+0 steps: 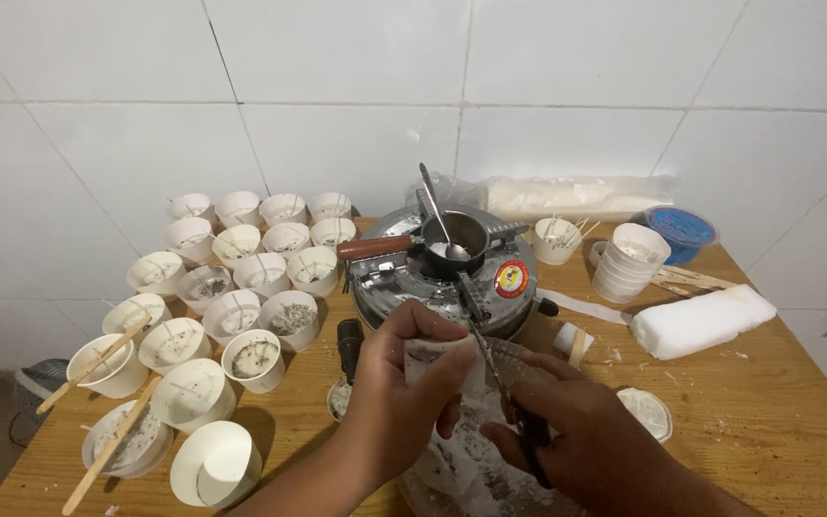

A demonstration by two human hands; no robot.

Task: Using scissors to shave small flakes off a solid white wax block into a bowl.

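Right in front of the gas stove, the left hand has its fingers closed around a white paper cup tilted on its side, while the right hand grips a dark-handled knife, its blade lying against the cup's rim. Both hands work over a clear bowl holding white crumbled bits flecked with dark specks. On the stove sits a small dark pot with a wooden handle and a spoon standing in it. Left of the stove, many cups stand in rows, most filled with pale wax, some speckled, a few with sticks laid across; one lies overturned near the table edge. Right of the stove lie a stack of empty cups, a white wax block and a blue tub. Judging by this, most cups are filled, and the held one is being scraped out. Its inside is hidden, and the bowl is cut off below.
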